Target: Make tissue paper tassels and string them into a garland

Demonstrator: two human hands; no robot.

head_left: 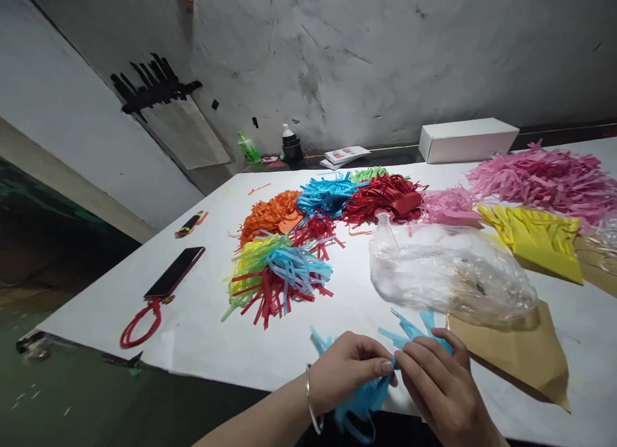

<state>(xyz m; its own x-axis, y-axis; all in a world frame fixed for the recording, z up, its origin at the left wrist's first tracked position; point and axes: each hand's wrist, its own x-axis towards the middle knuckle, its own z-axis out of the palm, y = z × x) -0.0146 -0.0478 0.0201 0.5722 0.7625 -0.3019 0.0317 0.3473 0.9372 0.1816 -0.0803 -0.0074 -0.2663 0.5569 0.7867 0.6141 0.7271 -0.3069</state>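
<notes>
Between my two hands is a blue paper tassel (364,399), its cut strips fanning out above and below my fingers. My left hand (359,363), with a silver bangle at the wrist, pinches the tassel near its middle. Close beside it, my right hand (436,376) has its fingers closed on the same tassel. Both hands are just over the table's front edge. Ahead of them lies a pile of red, yellow and light blue tassels (299,267). A clear plastic bag (414,267) rests beyond my right hand, partly over a brown paper sheet (525,357).
Orange (272,215), blue (325,195), dark red (380,199) and pink (540,180) fringe heaps line the back of the white table (202,331). Yellow fringed paper (535,238) is at right. A phone (174,272) and a cutter knife (189,224) lie left. A white box (467,140) stands by the wall.
</notes>
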